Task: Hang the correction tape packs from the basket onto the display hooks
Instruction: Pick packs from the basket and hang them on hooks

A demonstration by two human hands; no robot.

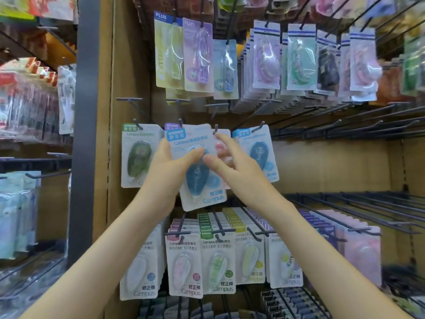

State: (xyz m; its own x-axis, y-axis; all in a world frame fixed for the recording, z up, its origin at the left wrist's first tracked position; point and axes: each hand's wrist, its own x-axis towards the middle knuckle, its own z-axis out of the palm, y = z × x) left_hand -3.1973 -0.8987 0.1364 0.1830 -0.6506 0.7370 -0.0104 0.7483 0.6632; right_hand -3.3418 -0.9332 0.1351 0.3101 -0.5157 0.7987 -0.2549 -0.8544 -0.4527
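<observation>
At left hand (pixel 169 164), tilted blue tape pack (pixel 198 181)

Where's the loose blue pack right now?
Head view, centre: the left hand grips the blue pack, tilted, before the middle row, between the green pack and the hung blue pack.

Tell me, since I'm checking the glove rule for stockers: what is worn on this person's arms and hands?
Nothing visible is worn. The left hand and right hand are bare: no gloves, rings or watch. The left forearm and right forearm are uncovered down to the frame's edge; no sleeves show.
</observation>
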